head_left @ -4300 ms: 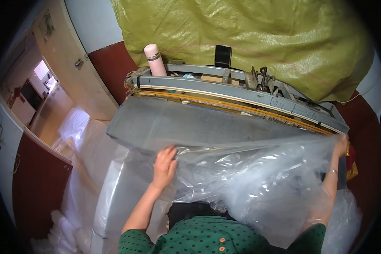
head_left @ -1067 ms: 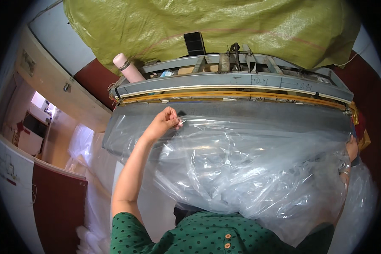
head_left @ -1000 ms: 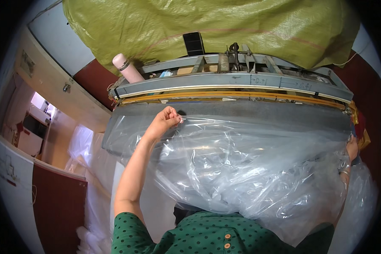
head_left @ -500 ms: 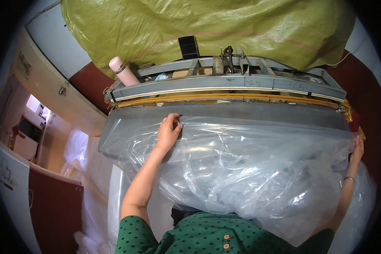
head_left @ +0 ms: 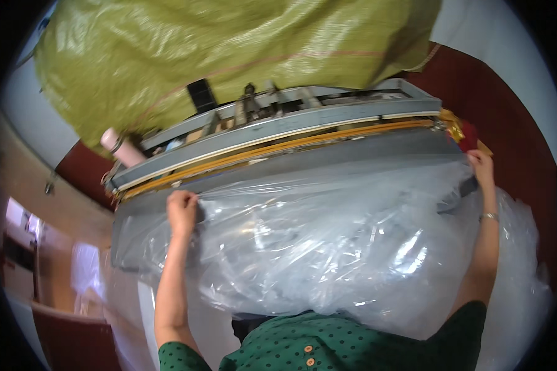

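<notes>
Step in hand: I am aligning the bag mouth at the sealer.

My left hand (head_left: 182,211) and right hand (head_left: 480,167) each pinch a corner of the clear plastic bag (head_left: 340,247), its edge just short of the sealing bar (head_left: 278,147) beyond my fingertips; next move, by my judgement: feed it in evenly.

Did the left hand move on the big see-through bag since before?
Yes. The left hand went up the clear plastic bag, closer to the grey sealing machine.
</notes>
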A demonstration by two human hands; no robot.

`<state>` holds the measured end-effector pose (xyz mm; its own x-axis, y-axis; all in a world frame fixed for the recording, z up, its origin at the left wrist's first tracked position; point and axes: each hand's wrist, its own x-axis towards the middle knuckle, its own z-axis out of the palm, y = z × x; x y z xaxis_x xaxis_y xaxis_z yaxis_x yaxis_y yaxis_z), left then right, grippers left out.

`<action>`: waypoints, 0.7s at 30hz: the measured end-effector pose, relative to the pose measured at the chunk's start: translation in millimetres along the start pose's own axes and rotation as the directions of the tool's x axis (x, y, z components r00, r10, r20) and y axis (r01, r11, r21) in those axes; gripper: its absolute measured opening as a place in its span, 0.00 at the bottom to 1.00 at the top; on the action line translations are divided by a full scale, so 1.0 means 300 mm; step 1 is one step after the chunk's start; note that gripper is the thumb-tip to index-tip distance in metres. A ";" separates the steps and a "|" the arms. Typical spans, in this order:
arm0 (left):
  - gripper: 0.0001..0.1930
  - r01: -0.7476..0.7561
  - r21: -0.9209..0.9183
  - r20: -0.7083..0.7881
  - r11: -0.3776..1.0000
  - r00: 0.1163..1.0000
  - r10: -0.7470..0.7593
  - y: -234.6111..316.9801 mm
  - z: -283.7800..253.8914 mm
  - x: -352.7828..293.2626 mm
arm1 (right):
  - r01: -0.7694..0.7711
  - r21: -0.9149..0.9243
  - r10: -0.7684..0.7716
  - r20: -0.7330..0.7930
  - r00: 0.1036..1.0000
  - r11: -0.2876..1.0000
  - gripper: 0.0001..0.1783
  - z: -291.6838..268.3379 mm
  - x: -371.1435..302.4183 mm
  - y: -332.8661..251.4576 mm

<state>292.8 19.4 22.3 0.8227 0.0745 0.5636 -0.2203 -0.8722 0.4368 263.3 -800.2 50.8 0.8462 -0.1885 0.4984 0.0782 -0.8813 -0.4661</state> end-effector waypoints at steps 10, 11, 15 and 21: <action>0.07 0.415 -0.734 0.015 0.537 0.801 -0.598 -0.054 -0.021 0.160 | -0.346 0.490 0.467 -0.146 0.872 0.800 0.12 0.288 0.228 -0.027; 0.08 0.391 -0.613 -0.087 0.687 0.831 -0.550 -0.096 0.016 0.152 | -0.339 0.055 0.340 -0.295 0.893 0.939 0.16 0.333 0.239 -0.026; 0.10 0.354 -0.202 -0.327 0.913 0.855 -0.404 -0.449 0.046 0.039 | -0.397 -0.183 0.357 -0.216 0.909 0.899 0.15 0.599 0.174 -0.376; 0.08 0.257 -0.401 -0.345 0.879 0.847 -0.405 -0.447 0.113 0.104 | -0.146 0.443 0.290 -0.277 0.916 0.884 0.11 0.700 0.219 -0.284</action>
<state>365.9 122.4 -42.3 0.6053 0.5831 0.5418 -0.1922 -0.5534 0.8104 422.9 -646.4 -30.3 0.6522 -0.5483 0.5234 0.1788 -0.5597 -0.8092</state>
